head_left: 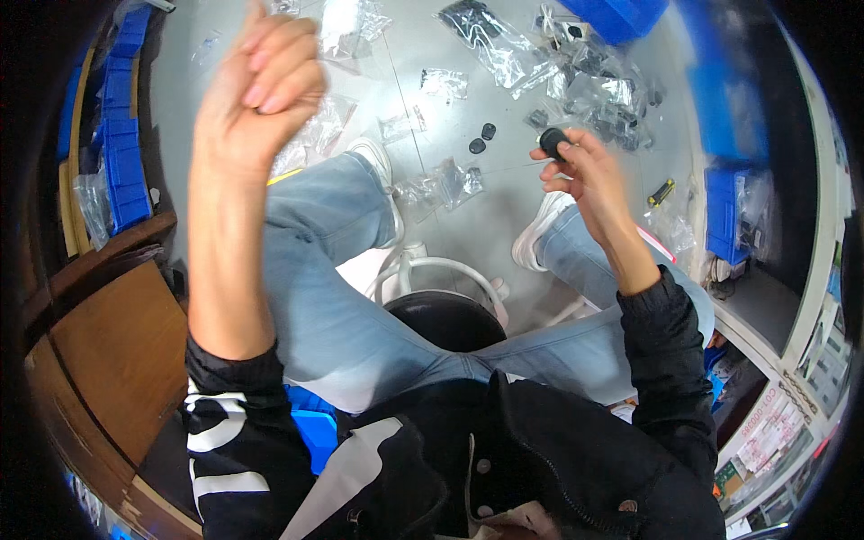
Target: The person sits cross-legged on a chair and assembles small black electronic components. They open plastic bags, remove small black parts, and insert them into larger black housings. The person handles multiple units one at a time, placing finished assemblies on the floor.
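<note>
Between the thumb and fingers of my right hand (589,175) is a small black rounded piece (553,142), shaped like a key fob shell. My left hand (270,81) is raised at the upper left with its fingers curled in. Whatever it may hold is hidden by the fingers and the picture's top edge. On the grey floor, left of my right hand, lie two similar black pieces, a nearer one (475,146) and a farther one (489,131).
Clear plastic bags with dark parts (598,94) are heaped at the upper right. Smaller bags (441,184) lie between my shoes. Blue bins (121,135) line the left shelf, with another blue bin (724,216) at right. A yellow-black item (661,192) rests near the right shelf.
</note>
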Demonstrator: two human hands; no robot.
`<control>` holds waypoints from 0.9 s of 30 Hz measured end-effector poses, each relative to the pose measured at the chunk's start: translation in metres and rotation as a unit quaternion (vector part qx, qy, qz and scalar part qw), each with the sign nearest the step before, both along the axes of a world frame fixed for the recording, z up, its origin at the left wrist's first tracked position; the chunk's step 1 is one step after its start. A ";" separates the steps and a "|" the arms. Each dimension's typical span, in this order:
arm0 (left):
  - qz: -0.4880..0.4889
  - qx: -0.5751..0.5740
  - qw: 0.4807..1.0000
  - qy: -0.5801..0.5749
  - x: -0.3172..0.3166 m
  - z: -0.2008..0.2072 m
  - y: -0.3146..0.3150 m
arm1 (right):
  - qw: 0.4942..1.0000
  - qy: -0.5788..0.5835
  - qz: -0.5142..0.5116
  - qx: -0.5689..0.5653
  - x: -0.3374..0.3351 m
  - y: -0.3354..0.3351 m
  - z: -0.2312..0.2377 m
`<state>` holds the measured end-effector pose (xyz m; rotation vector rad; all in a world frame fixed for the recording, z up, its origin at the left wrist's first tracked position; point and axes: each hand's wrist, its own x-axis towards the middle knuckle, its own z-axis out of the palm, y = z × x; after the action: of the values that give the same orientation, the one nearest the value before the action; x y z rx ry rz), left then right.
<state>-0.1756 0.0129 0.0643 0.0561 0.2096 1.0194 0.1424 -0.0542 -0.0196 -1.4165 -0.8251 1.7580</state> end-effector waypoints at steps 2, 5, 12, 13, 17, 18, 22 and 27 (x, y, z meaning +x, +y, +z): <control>-0.009 -0.010 1.000 0.017 -0.016 -0.002 0.001 | 0.997 0.039 -0.042 -0.048 0.007 -0.004 -0.039; -0.008 -0.114 0.978 0.174 -0.029 -0.007 0.005 | 0.991 0.029 -0.098 -0.088 0.010 -0.008 -0.109; -0.171 -0.121 0.920 0.332 -0.056 -0.067 0.029 | 0.941 -0.078 -0.228 -0.238 -0.014 -0.004 -0.271; -0.180 -0.153 0.916 0.325 -0.058 -0.086 0.032 | 0.937 -0.084 -0.238 -0.243 -0.017 -0.004 -0.287; -0.158 -0.260 0.911 0.279 -0.051 -0.178 0.034 | 0.918 -0.114 -0.275 -0.261 -0.017 0.006 -0.322; -0.137 -0.289 0.903 0.286 -0.046 -0.200 0.033 | 0.921 -0.111 -0.285 -0.243 -0.017 0.007 -0.324; -0.142 -0.301 0.910 0.248 -0.031 -0.260 0.030 | 0.924 -0.282 -0.224 -0.131 -0.025 0.003 -0.310; -0.162 -0.231 0.895 0.346 -0.028 -0.284 0.018 | 0.979 -0.127 -0.096 -0.131 -0.086 0.015 -0.280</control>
<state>-0.2033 0.0307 -0.2197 0.0171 1.0575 0.5575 0.0563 -0.0394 -0.2996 -1.8592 -0.5759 1.6011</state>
